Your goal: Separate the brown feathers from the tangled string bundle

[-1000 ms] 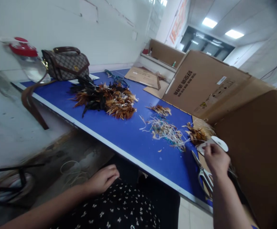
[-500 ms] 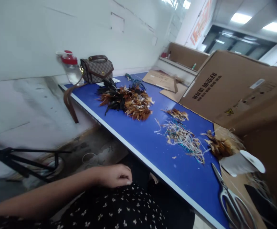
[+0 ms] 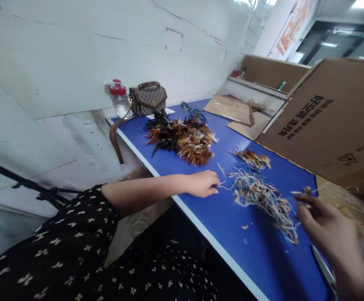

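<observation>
My left hand (image 3: 202, 184) rests over the blue table with its fingers curled; whether anything is inside them is hidden. Just beyond its fingertips lies a thin white string (image 3: 222, 173). My right hand (image 3: 329, 225), slightly blurred, has its fingers closed around a feather bundle (image 3: 306, 191), of which only pale, knotted ends show. Between the hands spreads a tangled pile of white and teal strings (image 3: 260, 196). A small brown feather bunch (image 3: 253, 159) lies behind that pile. Scissors (image 3: 323, 265) are partly covered by my right forearm.
A large heap of brown and black feathers (image 3: 194, 140) sits farther back on the blue table (image 3: 207, 217). Behind it stand a handbag (image 3: 148, 99) and a red-lidded bottle (image 3: 119, 100). A big cardboard box (image 3: 326, 108) borders the right side, near flat cardboard (image 3: 229, 109).
My left hand has risen from my lap and reached over the table beside the string. My right hand has come into view at the feather bundle on the right. The view has shifted.
</observation>
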`<state>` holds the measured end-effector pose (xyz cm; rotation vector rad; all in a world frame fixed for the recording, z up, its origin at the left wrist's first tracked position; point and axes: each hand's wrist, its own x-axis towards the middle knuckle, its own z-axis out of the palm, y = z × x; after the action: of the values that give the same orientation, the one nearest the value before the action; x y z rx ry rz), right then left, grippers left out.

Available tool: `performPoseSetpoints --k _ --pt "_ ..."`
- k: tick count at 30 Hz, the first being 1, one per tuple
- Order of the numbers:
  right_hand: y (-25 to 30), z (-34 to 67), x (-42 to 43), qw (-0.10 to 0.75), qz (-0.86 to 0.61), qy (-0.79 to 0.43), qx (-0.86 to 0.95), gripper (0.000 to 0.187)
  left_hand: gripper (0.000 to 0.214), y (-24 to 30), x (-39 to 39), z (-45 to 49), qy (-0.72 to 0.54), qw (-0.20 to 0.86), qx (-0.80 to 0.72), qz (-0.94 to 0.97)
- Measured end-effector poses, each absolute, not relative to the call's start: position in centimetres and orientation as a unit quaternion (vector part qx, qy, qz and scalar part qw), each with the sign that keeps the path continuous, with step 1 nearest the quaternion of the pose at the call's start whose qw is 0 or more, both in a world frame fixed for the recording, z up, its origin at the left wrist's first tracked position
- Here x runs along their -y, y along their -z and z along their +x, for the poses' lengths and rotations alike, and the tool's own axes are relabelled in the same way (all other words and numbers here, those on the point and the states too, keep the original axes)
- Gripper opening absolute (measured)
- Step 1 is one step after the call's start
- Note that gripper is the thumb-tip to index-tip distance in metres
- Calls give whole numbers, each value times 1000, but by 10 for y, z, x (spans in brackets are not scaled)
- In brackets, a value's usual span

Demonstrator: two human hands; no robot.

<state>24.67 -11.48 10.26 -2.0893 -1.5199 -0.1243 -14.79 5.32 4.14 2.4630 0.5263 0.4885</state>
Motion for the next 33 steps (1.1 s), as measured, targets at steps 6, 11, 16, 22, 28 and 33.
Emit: performPoseSetpoints --k 6,11,16,22,28,33 --pt "-69 239 -38 200 -768 -41 607 37 10 -34 -71 -71 -151 377 -11 914" --pt "-37 234 -134 147 -759 -59 631 37 17 -35 -91 -39 -267 367 23 891" --pt "-22 229 -172 128 -749 -57 648 32 23 -39 -128 -45 -374 325 -60 866" --pt "-47 216 -132 197 -700 -47 685 24 25 -53 -143 -54 -479 198 -158 840" --pt "-89 190 -52 316 -605 -152 715 44 48 -63 -114 -43 -384 193 -164 888" --pt "-103 181 -19 442 -619 -243 601 55 54 -67 -93 -34 -377 352 -189 836"
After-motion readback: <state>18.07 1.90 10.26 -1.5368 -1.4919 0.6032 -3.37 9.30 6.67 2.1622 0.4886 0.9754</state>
